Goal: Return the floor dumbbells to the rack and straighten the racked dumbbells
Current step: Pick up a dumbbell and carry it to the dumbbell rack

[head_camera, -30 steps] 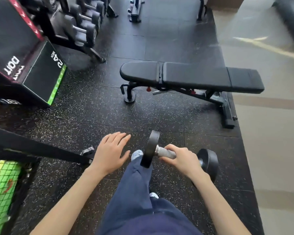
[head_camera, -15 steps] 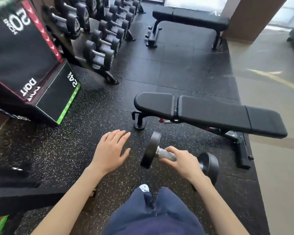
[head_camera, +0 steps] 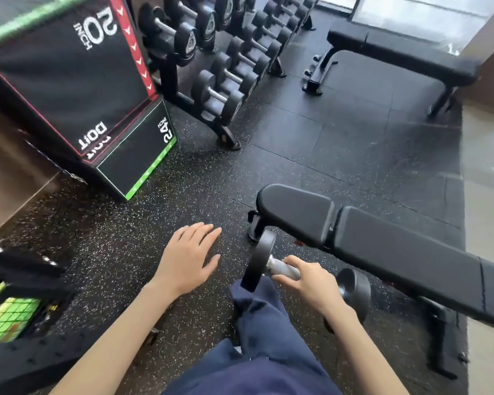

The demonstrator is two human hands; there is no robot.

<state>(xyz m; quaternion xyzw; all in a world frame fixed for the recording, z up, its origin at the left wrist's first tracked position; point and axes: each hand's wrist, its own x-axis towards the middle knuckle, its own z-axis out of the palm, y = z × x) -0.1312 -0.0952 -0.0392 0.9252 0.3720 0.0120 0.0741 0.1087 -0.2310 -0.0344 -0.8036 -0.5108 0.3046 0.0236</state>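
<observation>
At the bottom of the frame a blue trouser leg (head_camera: 263,323) steps forward. Just above it, in the lower middle, the right hand (head_camera: 311,283) wraps its fingers round the metal handle of the dumbbell (head_camera: 258,260) and holds it up off the floor (head_camera: 325,143). One round end is on the left by the knee, and the other is on the right, partly behind the wrist. This grip looks the same as it did a second ago. The left hand (head_camera: 187,259) is beside it, lower middle-left, flat with straight fingers, and it holds nothing. It has not changed either. What has changed is the view, which has tipped up and moved on. The near bench (head_camera: 382,243) lay across the middle before, and now it sits at the right, just beside the dumbbell. The big black box (head_camera: 69,81) at the upper left looks larger and closer. Past it, at the top middle, the rack (head_camera: 169,72) now shows many rows of racked dumbbells (head_camera: 220,98), where before only a corner showed. A second bench (head_camera: 397,49) stands at the upper right. So I think the person is walking the dumbbell toward the rack. It is picked up but not yet put away, and the rack is well apart from the hand. No other dumbbell lies on the floor in view. I cannot tell from here which slot is free or which racked ones sit crooked.
</observation>
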